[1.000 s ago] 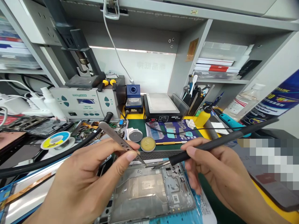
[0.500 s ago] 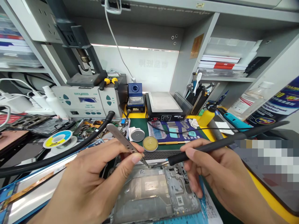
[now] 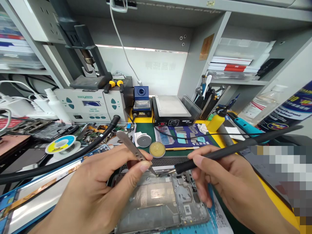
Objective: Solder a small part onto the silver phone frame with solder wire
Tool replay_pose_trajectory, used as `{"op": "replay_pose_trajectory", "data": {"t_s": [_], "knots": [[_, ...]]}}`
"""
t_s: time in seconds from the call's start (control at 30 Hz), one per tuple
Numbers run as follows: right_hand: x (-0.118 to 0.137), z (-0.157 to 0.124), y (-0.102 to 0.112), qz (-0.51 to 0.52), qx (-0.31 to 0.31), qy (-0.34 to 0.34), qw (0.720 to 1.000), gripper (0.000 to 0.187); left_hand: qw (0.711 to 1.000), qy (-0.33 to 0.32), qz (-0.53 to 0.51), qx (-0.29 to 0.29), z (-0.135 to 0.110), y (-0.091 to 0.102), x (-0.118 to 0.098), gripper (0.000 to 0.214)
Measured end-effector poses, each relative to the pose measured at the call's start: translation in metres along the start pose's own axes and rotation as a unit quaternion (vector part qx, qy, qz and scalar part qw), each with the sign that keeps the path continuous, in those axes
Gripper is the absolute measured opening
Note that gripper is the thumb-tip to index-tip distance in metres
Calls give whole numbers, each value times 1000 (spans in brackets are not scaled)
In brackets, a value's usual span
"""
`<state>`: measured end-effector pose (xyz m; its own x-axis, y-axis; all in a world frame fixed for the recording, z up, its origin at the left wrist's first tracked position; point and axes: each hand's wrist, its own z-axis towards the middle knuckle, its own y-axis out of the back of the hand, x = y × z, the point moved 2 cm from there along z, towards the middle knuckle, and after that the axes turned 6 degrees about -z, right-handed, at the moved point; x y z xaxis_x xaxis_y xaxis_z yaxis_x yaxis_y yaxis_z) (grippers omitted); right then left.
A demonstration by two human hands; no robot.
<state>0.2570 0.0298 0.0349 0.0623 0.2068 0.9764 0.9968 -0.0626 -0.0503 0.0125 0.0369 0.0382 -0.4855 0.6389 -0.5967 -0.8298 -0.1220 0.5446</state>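
Note:
My left hand (image 3: 107,188) pinches metal tweezers (image 3: 133,148) between thumb and fingers, points angled down to the right. A soldering iron (image 3: 214,154) with a black handle lies in the grip of my right hand (image 3: 224,182), its metal tip pointing left. Both tips meet at the upper edge of a grey metal phone frame (image 3: 156,208); what is between them is too small to make out. The frame lies on a light blue surface (image 3: 190,227), and the fingers of my right hand hang by its right edge.
Behind my hands are an open flux tin (image 3: 157,150), its lid (image 3: 143,140) and a hot plate (image 3: 173,107). A black hose (image 3: 60,167) crosses the left side past a solder spool (image 3: 60,145). At right stand a yellow bottle (image 3: 215,122) and a dark screen (image 3: 273,175).
The tweezers have shifted very slightly to the right. The soldering iron and the phone frame look nearly the same, with a small shift of the whole view.

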Motion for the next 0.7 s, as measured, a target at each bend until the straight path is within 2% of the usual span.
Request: {"op": "replay_pose_trajectory", "data": {"t_s": [0.47,0.7], "knots": [[-9,7,6,-16,31,19,999,43,999,-7,-27,35,4,0,-5,16],[-3,3,1,-29,6,17,999,42,999,3,-31,37,4,-1,-6,19]]}}
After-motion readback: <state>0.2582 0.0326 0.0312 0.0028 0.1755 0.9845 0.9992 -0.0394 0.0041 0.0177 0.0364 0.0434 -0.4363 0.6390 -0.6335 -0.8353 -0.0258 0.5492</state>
